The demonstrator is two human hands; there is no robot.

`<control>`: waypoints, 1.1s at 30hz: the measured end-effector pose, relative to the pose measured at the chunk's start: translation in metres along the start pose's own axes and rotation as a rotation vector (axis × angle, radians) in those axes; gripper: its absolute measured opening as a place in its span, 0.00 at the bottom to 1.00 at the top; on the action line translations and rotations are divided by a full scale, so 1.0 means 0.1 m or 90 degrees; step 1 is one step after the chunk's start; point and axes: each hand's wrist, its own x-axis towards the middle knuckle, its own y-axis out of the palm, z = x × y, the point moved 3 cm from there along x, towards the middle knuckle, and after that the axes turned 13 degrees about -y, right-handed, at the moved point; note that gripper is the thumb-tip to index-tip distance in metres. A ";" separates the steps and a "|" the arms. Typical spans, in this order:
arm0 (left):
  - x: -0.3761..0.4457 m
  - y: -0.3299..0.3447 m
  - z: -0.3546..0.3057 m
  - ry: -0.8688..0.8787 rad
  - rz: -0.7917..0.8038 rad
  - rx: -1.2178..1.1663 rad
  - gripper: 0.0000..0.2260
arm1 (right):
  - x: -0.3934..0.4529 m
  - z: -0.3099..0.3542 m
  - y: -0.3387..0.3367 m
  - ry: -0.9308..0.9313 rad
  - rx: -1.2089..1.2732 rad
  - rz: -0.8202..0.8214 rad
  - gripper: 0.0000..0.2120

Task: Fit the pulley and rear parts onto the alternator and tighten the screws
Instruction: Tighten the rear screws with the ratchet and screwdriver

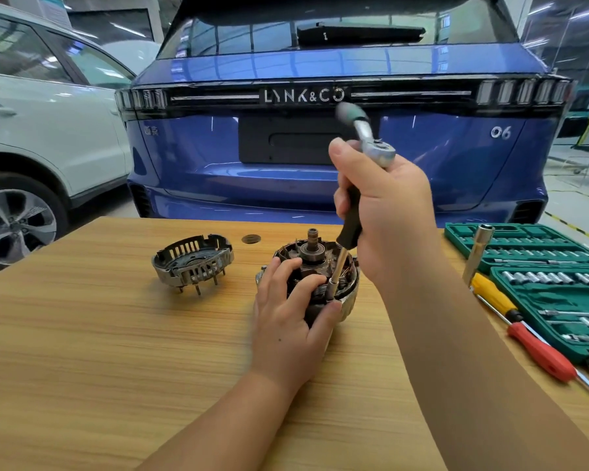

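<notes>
Workshop or showroom hall, bright overhead light glinting off a blue car [337, 158] parked tail-on just behind a wooden table [82, 334] with light grain. White car [48, 130] to the left (only its rear side and one wheel show), pale glossy floor [572, 202] with yellow-black striped marking at right. Glass partitions [565, 45] at far right.

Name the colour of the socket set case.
Green; the socket set case shows in the head view.
</notes>
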 end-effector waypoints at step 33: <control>0.01 0.02 0.04 0.009 0.007 -0.016 0.22 | 0.00 -0.06 -0.03 0.001 0.061 -0.020 0.08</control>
